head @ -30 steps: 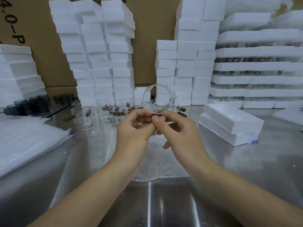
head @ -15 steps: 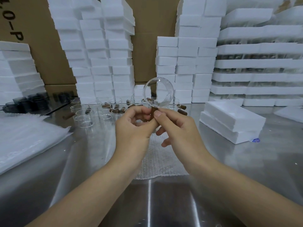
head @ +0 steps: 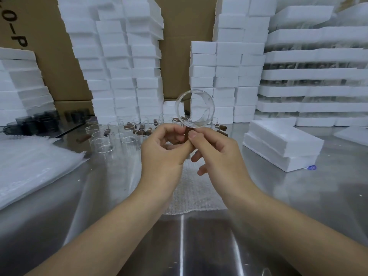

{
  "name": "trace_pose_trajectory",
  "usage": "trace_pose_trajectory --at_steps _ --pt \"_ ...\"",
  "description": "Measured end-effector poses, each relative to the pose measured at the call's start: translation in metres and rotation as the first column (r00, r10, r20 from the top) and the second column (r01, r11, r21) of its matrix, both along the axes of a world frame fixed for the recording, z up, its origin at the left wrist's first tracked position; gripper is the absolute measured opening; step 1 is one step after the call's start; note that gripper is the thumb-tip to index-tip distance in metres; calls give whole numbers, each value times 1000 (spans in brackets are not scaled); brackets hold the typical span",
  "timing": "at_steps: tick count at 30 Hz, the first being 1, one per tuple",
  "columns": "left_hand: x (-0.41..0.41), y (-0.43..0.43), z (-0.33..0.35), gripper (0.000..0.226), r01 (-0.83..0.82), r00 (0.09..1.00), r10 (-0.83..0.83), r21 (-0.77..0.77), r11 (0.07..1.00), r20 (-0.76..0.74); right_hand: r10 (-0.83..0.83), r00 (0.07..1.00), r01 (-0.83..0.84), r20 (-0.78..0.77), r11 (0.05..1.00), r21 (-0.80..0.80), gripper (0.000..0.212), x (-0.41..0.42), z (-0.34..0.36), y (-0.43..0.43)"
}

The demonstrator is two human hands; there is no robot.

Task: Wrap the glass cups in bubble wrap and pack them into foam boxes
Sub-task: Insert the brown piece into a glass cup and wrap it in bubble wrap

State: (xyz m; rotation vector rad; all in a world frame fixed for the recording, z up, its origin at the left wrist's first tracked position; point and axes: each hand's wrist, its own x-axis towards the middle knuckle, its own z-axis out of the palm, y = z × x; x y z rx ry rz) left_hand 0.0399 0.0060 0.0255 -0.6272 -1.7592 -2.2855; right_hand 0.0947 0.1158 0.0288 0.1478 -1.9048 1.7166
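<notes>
A clear glass cup (head: 194, 108) with a brown wooden handle is held up above the steel table (head: 298, 196), its round mouth turned toward me. My left hand (head: 163, 150) and my right hand (head: 217, 154) both pinch the brown handle just under the glass. A sheet of bubble wrap (head: 194, 194) lies flat on the table under my hands. Two closed white foam boxes (head: 282, 144) are stacked to the right of my hands.
More glass cups with brown handles (head: 119, 134) stand in a cluster at the table's back. A pile of bubble wrap sheets (head: 29, 166) lies at the left. Dark cups (head: 33, 122) sit far left. Tall stacks of foam boxes (head: 123, 56) line the back.
The cup and both hands sit slightly higher in the view. My fingers have shifted a little on the handle.
</notes>
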Motion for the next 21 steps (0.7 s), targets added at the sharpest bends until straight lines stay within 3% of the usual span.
trace_pose_trajectory --at_steps 21 --pt "-6 3 -7 22 85 996 -85 -6 996 12 -47 999 46 -10 995 -84 15 -3 -1 1"
